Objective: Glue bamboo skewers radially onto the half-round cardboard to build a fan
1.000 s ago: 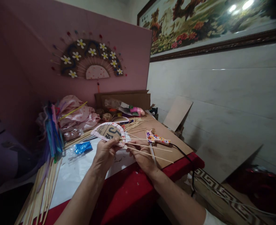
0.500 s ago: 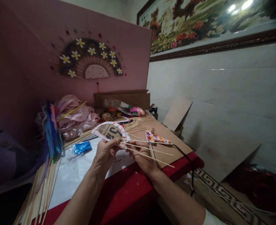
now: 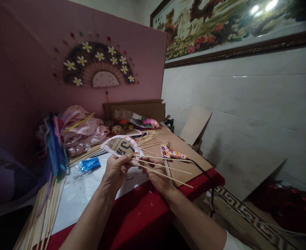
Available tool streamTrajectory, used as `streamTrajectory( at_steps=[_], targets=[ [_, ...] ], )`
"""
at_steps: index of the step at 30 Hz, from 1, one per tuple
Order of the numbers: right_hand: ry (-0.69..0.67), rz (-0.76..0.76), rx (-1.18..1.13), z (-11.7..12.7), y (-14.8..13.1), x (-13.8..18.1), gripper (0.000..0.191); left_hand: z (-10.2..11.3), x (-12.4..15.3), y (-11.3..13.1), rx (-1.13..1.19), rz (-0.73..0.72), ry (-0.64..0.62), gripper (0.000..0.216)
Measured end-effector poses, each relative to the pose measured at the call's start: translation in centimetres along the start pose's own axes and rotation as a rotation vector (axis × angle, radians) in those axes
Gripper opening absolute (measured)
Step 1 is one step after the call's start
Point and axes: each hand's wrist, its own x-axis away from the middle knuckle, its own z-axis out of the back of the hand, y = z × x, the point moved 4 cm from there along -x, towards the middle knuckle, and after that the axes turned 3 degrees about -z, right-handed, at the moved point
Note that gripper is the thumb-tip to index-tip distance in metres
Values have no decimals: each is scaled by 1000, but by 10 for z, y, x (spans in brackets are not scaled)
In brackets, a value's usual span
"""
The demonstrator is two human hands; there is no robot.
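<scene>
My left hand [image 3: 118, 170] pinches a half-round cardboard piece [image 3: 118, 145] at its near right corner, thumb on top. The piece has a folded pink-and-white fabric border and printed dark characters on its bare brown middle. Several thin wooden sticks [image 3: 168, 167] fan out to the right from its straight edge. My right hand [image 3: 156, 173] is closed around the base of the sticks, close to the left fingertips; its exact grip is partly hidden behind them. Just beyond the sticks lies a glue gun [image 3: 174, 152] with a flower pattern, its black cord trailing off the table.
White paper [image 3: 77, 201] and a brown board [image 3: 192, 170] cover parts of the red-clothed table [image 3: 139, 222]. Loose sticks [image 3: 42, 211] lie at left, below colourful pipe cleaners [image 3: 55, 149]. A blue packet [image 3: 89, 164], pink fabric [image 3: 84, 126] and a cardboard box [image 3: 137, 110] sit farther back.
The view has shifted very slightly. Both hands keep the same hold on the cardboard piece and sticks, with almost no movement.
</scene>
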Motion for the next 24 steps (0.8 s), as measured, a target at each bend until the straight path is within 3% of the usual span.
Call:
streamTrajectory(
  at_steps=[19, 24],
  targets=[
    [-4, 4, -16, 0, 3, -2, 25, -1, 0, 2, 1, 6, -30, 28],
    [22, 20, -32, 2, 5, -3, 24, 0, -1, 2, 55, 16, 55, 31]
  ],
)
